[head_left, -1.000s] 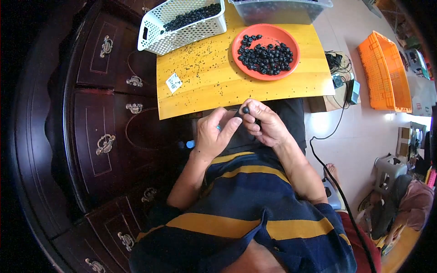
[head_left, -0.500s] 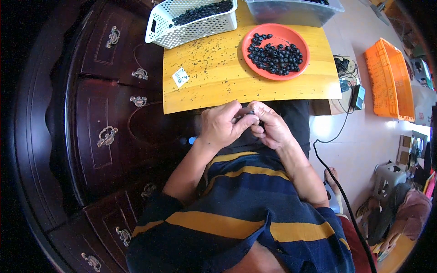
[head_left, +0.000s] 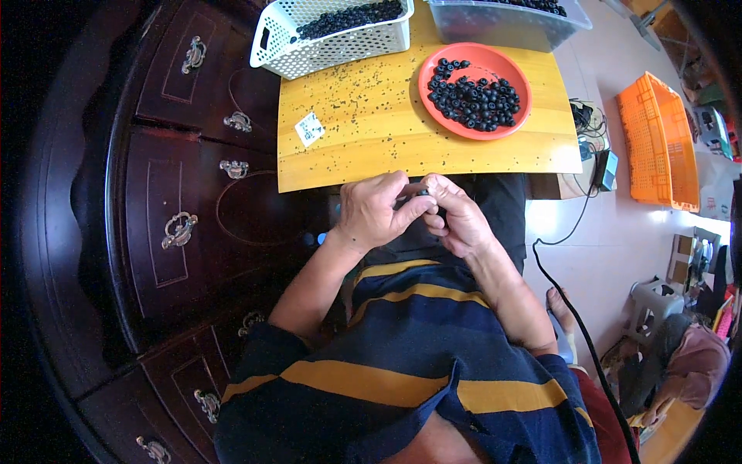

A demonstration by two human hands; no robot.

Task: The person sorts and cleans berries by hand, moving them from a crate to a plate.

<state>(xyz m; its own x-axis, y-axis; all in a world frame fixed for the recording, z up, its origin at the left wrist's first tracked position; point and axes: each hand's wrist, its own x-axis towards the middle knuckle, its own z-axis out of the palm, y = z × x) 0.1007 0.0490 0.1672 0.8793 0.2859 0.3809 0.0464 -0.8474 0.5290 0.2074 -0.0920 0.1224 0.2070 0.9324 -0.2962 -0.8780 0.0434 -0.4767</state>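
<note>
My left hand (head_left: 372, 210) and my right hand (head_left: 462, 218) meet just off the table's near edge, above my lap. Pinched between their fingertips is a small black round part (head_left: 423, 193), mostly covered by the thumbs and fingers. Beyond them, to the right, a red round plate (head_left: 473, 134) holds a heap of small black ring-shaped parts (head_left: 478, 102), many showing a hole in the middle. Both hands are closed and apart from the plate.
Black crumbs and a white printed slip (head_left: 309, 129) lie on the yellow table (head_left: 348, 166). A white perforated basket (head_left: 332, 58) and a clear bin (head_left: 510, 29), both with black parts, stand at the back. Drawers (head_left: 166, 201) flank the left; an orange crate (head_left: 657, 147) and cable (head_left: 572, 309) lie right.
The view has shifted slightly, so the table things sit a little lower. Both hands keep their pinch on the small black part, with barely any finger movement.
</note>
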